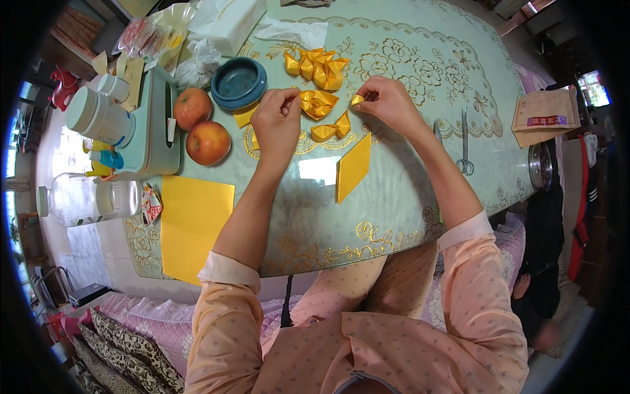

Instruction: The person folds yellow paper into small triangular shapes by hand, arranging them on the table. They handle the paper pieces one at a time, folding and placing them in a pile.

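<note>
My right hand (386, 103) pinches a small folded gold paper piece (358, 99) between thumb and fingers. Beside a folded gold paper ingot (319, 104), my left hand (279, 123) has its fingers curled together; whether it grips the ingot's edge or something small, I cannot tell. Two small joined gold paper pieces (330, 129) lie just below that ingot. A cluster of gold paper ingots (317, 66) sits farther back. Nearer me lies a gold paper parallelogram (354, 168), with a large gold paper sheet (197, 226) at the table's near left.
Two apples (208, 143) and a blue round bowl (238, 82) stand left of my left hand, by a green plastic box (162, 123) and a clear bottle (98, 199). Scissors (464, 147) lie to the right, before a brown paper bag (544, 115) and a metal bowl (540, 166).
</note>
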`<state>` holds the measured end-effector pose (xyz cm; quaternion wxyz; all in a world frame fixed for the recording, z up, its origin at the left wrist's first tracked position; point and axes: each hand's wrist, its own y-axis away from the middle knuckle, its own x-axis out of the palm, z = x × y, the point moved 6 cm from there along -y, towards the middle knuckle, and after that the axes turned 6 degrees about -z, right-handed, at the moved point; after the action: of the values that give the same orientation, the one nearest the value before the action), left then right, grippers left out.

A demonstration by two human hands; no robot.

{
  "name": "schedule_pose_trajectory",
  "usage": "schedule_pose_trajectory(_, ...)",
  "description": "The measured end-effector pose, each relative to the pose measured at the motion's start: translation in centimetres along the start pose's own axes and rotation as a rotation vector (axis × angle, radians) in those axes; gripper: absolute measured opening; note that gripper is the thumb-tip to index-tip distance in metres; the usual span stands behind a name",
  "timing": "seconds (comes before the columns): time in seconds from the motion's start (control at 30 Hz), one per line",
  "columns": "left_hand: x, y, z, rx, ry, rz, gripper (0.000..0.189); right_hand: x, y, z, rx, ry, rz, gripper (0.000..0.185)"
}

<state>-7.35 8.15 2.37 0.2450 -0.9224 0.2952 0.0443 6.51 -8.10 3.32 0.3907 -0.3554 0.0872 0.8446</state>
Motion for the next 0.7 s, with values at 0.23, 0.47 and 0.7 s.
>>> schedule_pose_trajectory(0.23, 0.0, 0.0, -0.1, -0.024, 0.048, -0.010, 0.012, -0.1, 0.9, -1.3, 0.353, -0.620, 0.021, 0.011)
schedule_pose_trajectory(0.47, -0.9, 0.0, -3.5, 0.137, 0.203, 0.023, 0.017, -0.4, 1.9, 2.8, 0.394, -0.802, 0.153, 0.020)
schedule_pose_trajectory(0.7, 1.3, 1.0, -4.2, 0.003, 0.408, 0.488, 0.022, 1.0, 2.0, 4.9, 0.379, -0.973, 0.351, 0.030)
